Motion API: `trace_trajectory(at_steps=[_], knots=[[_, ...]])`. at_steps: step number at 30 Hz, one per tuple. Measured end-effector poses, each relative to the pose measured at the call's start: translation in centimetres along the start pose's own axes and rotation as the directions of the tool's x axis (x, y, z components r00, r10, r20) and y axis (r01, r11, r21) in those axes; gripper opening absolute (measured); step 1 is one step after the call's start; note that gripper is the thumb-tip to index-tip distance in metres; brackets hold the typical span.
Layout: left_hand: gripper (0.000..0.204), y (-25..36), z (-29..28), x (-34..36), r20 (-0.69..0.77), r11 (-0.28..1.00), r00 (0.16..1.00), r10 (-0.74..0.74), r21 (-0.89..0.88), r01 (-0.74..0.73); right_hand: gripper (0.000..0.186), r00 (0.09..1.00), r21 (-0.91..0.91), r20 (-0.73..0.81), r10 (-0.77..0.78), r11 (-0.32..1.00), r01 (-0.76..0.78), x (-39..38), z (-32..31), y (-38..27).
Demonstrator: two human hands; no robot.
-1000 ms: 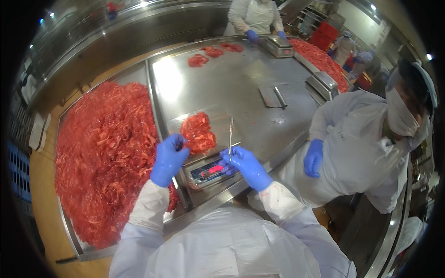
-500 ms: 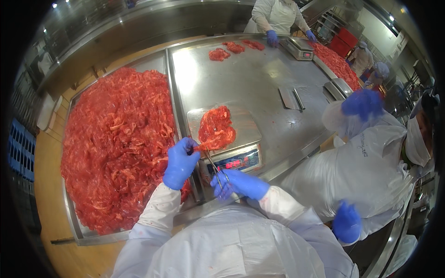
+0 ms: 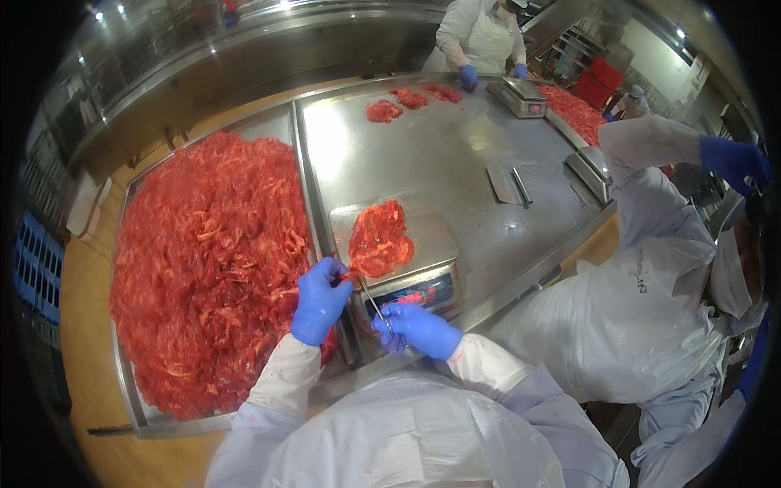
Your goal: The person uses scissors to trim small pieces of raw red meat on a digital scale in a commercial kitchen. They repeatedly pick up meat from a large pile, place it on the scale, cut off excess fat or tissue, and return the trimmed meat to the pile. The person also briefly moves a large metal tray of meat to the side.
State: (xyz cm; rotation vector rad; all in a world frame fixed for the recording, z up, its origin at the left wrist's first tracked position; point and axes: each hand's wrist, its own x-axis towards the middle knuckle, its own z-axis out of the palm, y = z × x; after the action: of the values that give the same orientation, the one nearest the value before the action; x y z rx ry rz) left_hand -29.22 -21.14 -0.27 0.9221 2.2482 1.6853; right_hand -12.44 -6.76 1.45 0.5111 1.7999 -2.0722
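A flat piece of raw red meat (image 3: pixel 380 237) lies on the metal pan of a digital scale (image 3: pixel 423 294). At its near left edge my left hand (image 3: pixel 319 302), in a blue glove, pinches a small strip of the meat between thumb and fingers. My right hand (image 3: pixel 419 329), gloved the same, is closed round the handles of metal scissors (image 3: pixel 373 301). Their slim blades point up and left to the strip, close by my left fingertips. Whether the blades are apart is too small to tell. My right hand covers part of the scale's front.
To the left a deep metal tray holds a large heap of raw meat (image 3: pixel 211 268). Several meat portions (image 3: pixel 407 99) lie at the table's far side, near another scale (image 3: pixel 521 96). A flat metal plate (image 3: pixel 506 185) rests right of centre. One co-worker (image 3: pixel 602 317) stands close at right, another (image 3: pixel 480 37) opposite.
Both my hands stay by the meat's near edge, the scissors still at the strip. The co-worker at right has raised an arm toward their head. The view has shifted slightly.
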Motion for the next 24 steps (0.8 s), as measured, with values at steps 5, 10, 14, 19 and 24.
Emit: trace_trajectory(at_steps=[5, 10, 14, 19, 24], knots=[[0.011, 1.1, 0.3, -0.8, 0.029, 1.0, 0.999, 0.021, -0.009, -0.021, 0.036, 0.999, 0.235, 0.007, -0.049, 0.971, 0.046, 1.2, 0.7, -0.8], [0.01, 1.6, -0.4, -0.6, 0.01, 0.995, 0.996, -0.09, -0.046, 0.091, 0.037, 0.998, 0.035, -0.003, -0.065, 0.997, 0.065, 0.2, 0.5, 0.1], [0.01, 1.6, 0.6, -0.8, 0.066, 0.991, 0.994, -0.088, -0.092, 0.094, 0.036, 0.994, 0.114, 0.007, -0.109, 0.988, 0.107, 1.3, 0.5, -0.3], [0.009, 1.9, -0.3, -1.1, 0.102, 0.979, 0.986, -0.135, -0.137, 0.148, 0.037, 0.995, 0.074, 0.04, -0.096, 0.993, 0.093, 1.7, 0.2, -0.2], [0.009, 3.8, 0.5, -0.9, 0.172, 0.962, 0.972, -0.158, -0.194, 0.191, 0.035, 0.991, 0.263, 0.032, -0.129, 0.958, 0.116, 2.6, -0.5, 0.5]])
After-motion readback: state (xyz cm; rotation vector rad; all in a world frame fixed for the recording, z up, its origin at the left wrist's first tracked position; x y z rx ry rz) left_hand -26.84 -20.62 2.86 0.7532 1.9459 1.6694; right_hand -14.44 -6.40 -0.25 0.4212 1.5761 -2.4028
